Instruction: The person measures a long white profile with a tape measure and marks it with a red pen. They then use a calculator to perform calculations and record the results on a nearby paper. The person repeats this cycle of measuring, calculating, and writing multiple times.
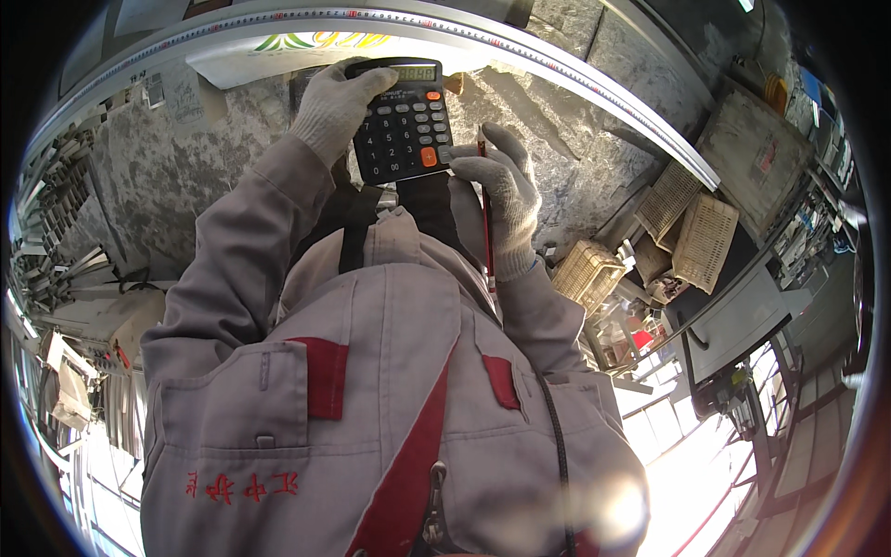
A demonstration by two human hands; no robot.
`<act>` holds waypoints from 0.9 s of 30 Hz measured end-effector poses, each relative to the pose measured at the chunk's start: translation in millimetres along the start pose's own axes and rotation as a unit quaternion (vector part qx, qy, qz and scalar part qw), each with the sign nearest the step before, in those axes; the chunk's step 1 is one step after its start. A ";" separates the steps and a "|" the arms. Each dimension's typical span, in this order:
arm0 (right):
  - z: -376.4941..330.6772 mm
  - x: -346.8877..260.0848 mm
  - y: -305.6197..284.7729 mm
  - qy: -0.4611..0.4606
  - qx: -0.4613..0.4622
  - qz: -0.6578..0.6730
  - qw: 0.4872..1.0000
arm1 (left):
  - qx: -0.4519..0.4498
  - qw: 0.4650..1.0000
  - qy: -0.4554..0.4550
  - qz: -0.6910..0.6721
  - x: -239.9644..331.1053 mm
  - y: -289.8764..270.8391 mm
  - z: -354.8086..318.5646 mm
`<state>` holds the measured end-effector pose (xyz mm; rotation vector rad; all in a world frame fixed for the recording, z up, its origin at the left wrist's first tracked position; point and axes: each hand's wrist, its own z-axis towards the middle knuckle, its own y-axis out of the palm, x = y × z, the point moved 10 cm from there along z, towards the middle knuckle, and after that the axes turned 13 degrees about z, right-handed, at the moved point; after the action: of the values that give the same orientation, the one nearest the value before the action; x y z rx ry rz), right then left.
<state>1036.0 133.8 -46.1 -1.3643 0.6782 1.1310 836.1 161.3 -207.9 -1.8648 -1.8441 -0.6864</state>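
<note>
A black calculator [401, 130] with grey and orange keys is held up in front of my body, its keys facing me and its display lit by daylight. My left hand [332, 107], in a pale knit glove, grips its upper left side, the thumb lying across the edge beside the display. My right hand [510, 200], gloved too, is at the calculator's lower right corner with a fingertip at the keys there. A thin red pencil [487, 223] runs through that hand, pointing down along the palm.
A long metal bar with a measuring tape [520, 51] curves across the far side, over a white printed sheet [269, 58]. Wicker-like plastic baskets [705, 241] stand at the right, near a large board [756, 153]. Stacked metal profiles [65, 176] lie at the left.
</note>
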 end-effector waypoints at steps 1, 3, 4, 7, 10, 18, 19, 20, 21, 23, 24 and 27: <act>-0.9 1.3 -4.2 0.002 0.002 0.001 1.000 | 0.003 1.000 -0.003 0.006 -0.7 -0.1 0.6; -2.2 3.4 -10.4 0.009 0.002 -0.003 1.000 | 0.006 1.000 -0.002 0.007 -1.2 0.7 1.0; -2.5 3.5 -13.6 0.008 0.009 0.000 1.000 | 0.007 1.000 0.001 0.003 -0.7 1.6 1.0; -2.1 5.1 -18.5 0.012 0.016 -0.002 1.000 | 0.002 1.000 0.005 0.002 1.0 5.0 0.8; -0.9 5.6 -22.8 0.011 0.018 -0.003 1.000 | -0.001 1.000 0.009 0.002 3.1 9.5 2.0; 2.8 6.2 -25.6 0.010 0.017 -0.009 1.000 | -0.012 1.000 -0.008 0.010 1.1 12.5 3.5; 3.4 6.8 -25.9 0.013 0.021 -0.007 1.000 | -0.017 1.000 -0.007 0.007 1.8 12.8 3.9; 3.5 7.4 -26.2 0.016 0.025 -0.008 1.000 | -0.020 1.000 -0.007 0.004 1.9 13.1 4.0; 3.5 7.7 -26.6 0.019 0.029 -0.008 0.999 | -0.019 1.000 -0.006 0.006 2.2 12.7 4.0; 3.3 8.8 -27.7 0.023 0.031 -0.001 0.999 | -0.012 1.000 -0.005 0.009 2.4 11.3 4.3; 2.8 9.7 -28.3 0.024 0.032 0.003 0.999 | -0.017 1.000 -0.008 0.005 2.1 11.7 4.4; -1.2 17.3 -29.2 0.047 0.033 0.011 0.998 | -0.030 0.999 -0.015 -0.009 2.8 12.8 4.2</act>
<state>1069.0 141.0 -50.3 -1.3631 0.7940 1.0566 849.0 165.7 -209.0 -1.9069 -1.8813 -0.7320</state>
